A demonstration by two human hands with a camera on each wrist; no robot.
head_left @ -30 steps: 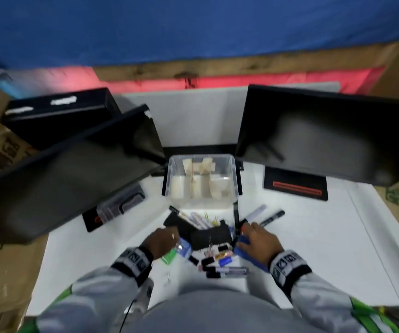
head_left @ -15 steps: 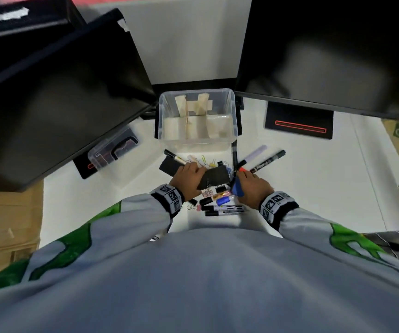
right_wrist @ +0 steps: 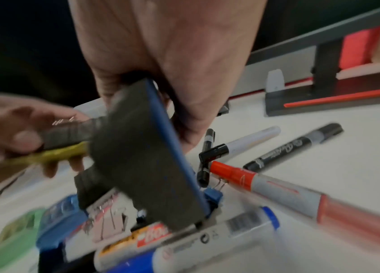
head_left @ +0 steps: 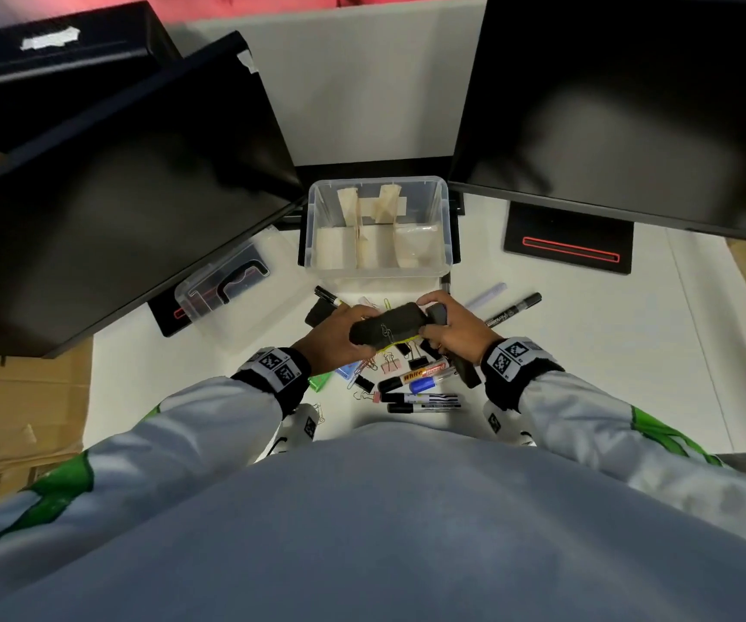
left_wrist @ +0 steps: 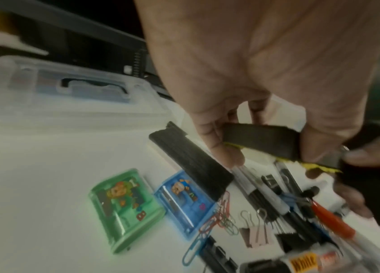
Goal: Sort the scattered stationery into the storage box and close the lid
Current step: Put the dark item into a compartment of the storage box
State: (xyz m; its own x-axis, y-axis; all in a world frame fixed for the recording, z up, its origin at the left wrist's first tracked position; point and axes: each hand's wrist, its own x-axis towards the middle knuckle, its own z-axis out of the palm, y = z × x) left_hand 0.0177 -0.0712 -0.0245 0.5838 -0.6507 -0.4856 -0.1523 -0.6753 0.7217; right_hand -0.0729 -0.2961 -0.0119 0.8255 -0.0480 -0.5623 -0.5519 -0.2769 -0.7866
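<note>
My left hand (head_left: 333, 336) grips a yellow-backed eraser (head_left: 384, 327) and my right hand (head_left: 456, 329) grips a blue-backed eraser (right_wrist: 151, 166), both lifted over the markers (head_left: 425, 397), binder clips (head_left: 391, 365) and two sharpeners (left_wrist: 125, 208) crowding the table (head_left: 586, 352). The open storage box (head_left: 380, 267) sits just beyond, its lid (head_left: 236, 294) left of it, monitors (head_left: 115, 195) overhanging. Half a second ago both hands were lower, down in the pile.

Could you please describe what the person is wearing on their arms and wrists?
Both sleeves are light grey with green patches. Each wrist carries a black band bearing white tags printed with black square-patterned markers. The left hand and right hand are bare, without gloves.
</note>
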